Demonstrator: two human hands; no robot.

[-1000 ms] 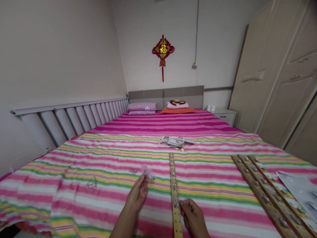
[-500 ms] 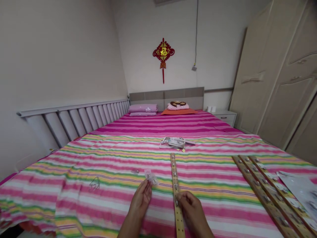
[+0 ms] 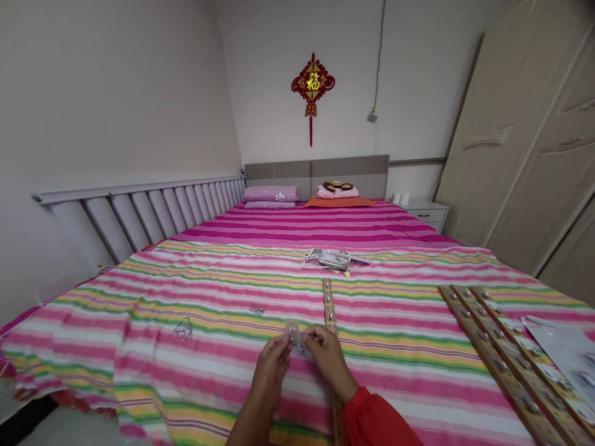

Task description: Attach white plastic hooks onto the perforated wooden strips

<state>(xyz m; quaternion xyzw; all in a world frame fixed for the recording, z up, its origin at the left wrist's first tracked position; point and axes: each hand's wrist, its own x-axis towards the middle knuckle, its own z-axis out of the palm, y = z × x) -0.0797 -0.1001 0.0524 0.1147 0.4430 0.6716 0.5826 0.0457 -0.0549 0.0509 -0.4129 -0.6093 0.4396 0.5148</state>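
Observation:
A small clear plastic bag (image 3: pixel 294 331) with shiny bits in it is held up over the striped cloth. My left hand (image 3: pixel 271 368) pinches its left side between thumb and fingertips. The fingers of my right hand (image 3: pixel 326 354) are closed at the bag's right side. Under my right hand and wrist runs a tan strip (image 3: pixel 329 305) with holes and small metal pieces along it; its middle is hidden by that hand. Left of the strip's far end lies another small clear piece of plastic (image 3: pixel 257 310).
Several brown and tan strips (image 3: pixel 493 353) with metal pieces lie side by side at the right, beside a clear plastic bag (image 3: pixel 562 347). Farther back lies a clear packet (image 3: pixel 328 260). A thin looped outline (image 3: pixel 183 329) shows on the cloth at left. A railing (image 3: pixel 149 214) borders the bed.
My right hand has left the tan strip and moved up and left to the small bag. My left hand still holds the bag. The view has shifted slightly.

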